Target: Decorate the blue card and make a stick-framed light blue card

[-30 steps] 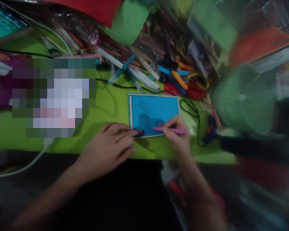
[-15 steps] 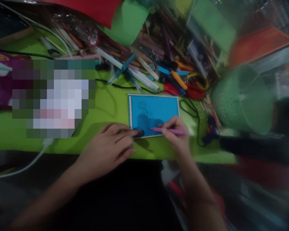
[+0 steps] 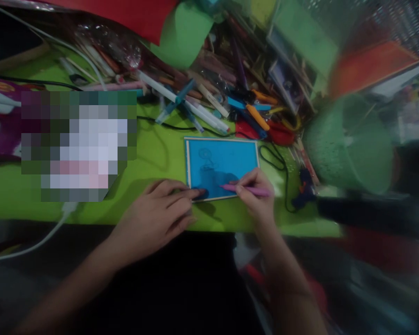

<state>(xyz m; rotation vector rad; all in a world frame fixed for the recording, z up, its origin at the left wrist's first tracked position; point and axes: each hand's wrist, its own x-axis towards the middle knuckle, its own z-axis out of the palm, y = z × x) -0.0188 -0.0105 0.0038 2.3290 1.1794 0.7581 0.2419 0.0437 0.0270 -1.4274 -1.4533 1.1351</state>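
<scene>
Pink pen (image 3: 246, 190) lying crosswise, tip leftward on blue card (image 3: 226, 160), right hand (image 3: 258, 197) pinching it

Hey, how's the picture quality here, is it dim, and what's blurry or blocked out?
Head view: dim, sharpest at the blue card, where the left hand and the right hand holding a pink pen cast soft shadows; the green basket and right edge are blurred; a pixelated patch masks the left.

On the lime table (image 3: 153, 158), a green mesh basket (image 3: 349, 144); left of it heaped pens (image 3: 195, 100), red scissors (image 3: 281, 135), a looped black cord (image 3: 261, 152).
</scene>
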